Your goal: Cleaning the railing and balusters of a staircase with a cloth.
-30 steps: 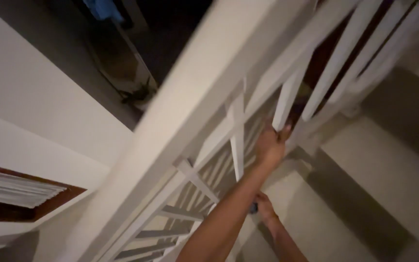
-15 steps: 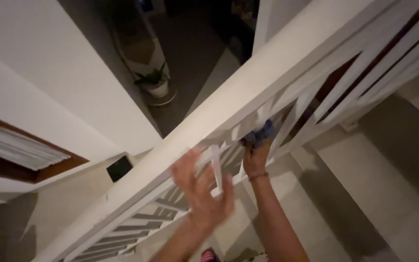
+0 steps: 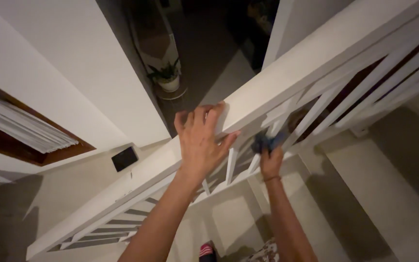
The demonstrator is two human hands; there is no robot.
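Note:
A white stair railing [image 3: 287,68] runs diagonally from lower left to upper right, with slanted white balusters [image 3: 316,109] under its broad top rail. My left hand [image 3: 201,140] lies flat on the top rail, fingers spread over its far edge. Lower and to the right, my right hand [image 3: 271,162] holds a dark blue cloth [image 3: 266,141] pressed against a baluster just beneath the rail.
Beyond the railing, far below, a potted plant [image 3: 167,77] in a white pot stands on a dim floor. A white wall [image 3: 64,63] with a small black square panel [image 3: 124,158] is at the left. Pale stair steps [image 3: 364,179] lie at the right. A red and white shoe tip [image 3: 206,251] shows at the bottom.
My left hand has let go of a baluster, risen and settled on the top rail. My right hand came up with the blue cloth to the balusters. The view swung toward the stairwell.

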